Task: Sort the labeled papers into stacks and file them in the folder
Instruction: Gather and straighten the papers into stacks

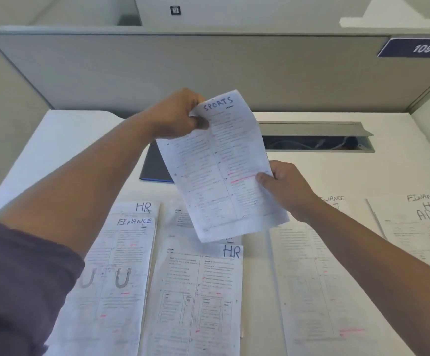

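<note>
While both hands pinch it aloft, SPORTS sheet (224, 165) half-hiding dark folder (154, 165), print illegible.

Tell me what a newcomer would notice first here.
First, the SPORTS sheet held up in mid-air at the centre, the left hand pinching its top corner and the right hand gripping its right edge. Below it, labeled papers marked HR and FINANCE cover the desk.
</note>
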Action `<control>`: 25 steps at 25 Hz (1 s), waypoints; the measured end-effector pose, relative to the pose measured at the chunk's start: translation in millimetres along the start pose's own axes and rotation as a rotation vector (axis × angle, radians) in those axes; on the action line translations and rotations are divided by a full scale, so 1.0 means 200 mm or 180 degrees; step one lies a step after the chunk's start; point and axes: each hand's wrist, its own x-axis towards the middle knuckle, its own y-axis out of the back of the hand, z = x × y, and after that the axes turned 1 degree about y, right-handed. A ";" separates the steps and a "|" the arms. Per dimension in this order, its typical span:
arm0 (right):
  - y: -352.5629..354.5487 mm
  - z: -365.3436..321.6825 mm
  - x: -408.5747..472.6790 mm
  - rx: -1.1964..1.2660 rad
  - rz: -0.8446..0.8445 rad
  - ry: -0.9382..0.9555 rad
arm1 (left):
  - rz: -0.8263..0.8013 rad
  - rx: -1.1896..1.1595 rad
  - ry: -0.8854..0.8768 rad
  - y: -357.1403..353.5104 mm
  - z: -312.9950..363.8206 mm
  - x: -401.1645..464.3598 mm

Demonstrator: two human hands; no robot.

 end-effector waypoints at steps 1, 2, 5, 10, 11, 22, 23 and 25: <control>0.00 0.03 0.05 0.0082 -0.0002 -0.0082 | 0.0108 -0.0065 0.0006 -0.03 -0.03 0.03; 0.01 0.06 0.10 0.0169 0.0017 -0.0177 | 0.0328 -0.0150 0.0051 -0.06 -0.06 0.06; 0.05 0.15 0.23 0.0388 0.0244 -0.0409 | 0.1121 -0.0401 0.0401 -0.20 -0.21 0.09; 0.08 0.32 0.41 0.0818 0.0650 -0.0619 | 0.1059 -0.0888 0.0835 -0.51 -0.46 0.11; 0.08 0.35 0.45 0.0895 0.0745 -0.0653 | 0.0967 -0.0903 0.0911 -0.55 -0.50 0.12; 0.04 0.60 0.84 0.0881 0.1625 -0.0422 | 0.0273 -0.0418 0.1171 -0.84 -0.58 0.49; 0.04 0.63 0.84 0.0801 0.1641 -0.0377 | 0.0165 -0.0168 0.1196 -0.83 -0.58 0.52; 0.02 0.66 0.85 0.0605 0.1618 -0.0250 | -0.0082 0.0360 0.1275 -0.82 -0.59 0.59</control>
